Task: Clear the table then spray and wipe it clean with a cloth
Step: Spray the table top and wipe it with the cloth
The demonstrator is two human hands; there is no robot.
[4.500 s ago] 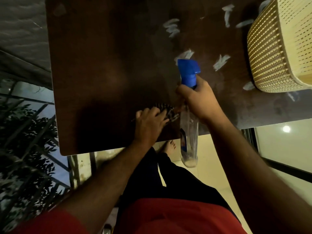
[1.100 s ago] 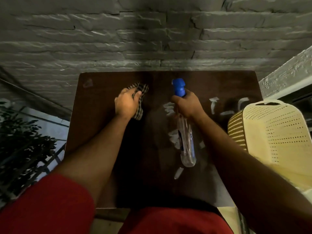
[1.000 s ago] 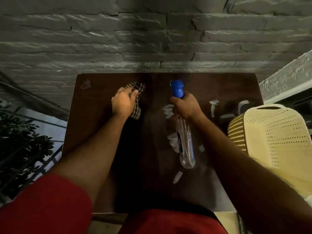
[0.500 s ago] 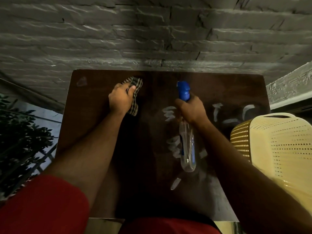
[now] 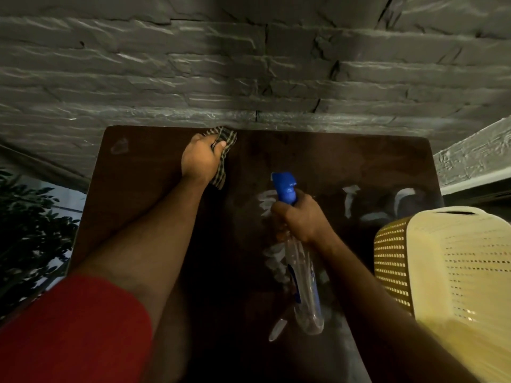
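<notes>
Head: one cloth (image 5: 225, 142); one spray bottle (image 5: 302, 283); one basket (image 5: 456, 261).

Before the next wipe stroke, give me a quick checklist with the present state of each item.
1. Checked cloth gripped by left hand: ok.
2. Clear spray bottle with blue trigger head held by right hand: ok.
3. Cloth at the far edge of the dark brown wooden table, beside the grey stone wall: ok.
4. Table cleared: not ok, white paper scraps and the cream perforated plastic basket remain.
5. Surface wetted where the cloth sits: cannot tell.
</notes>
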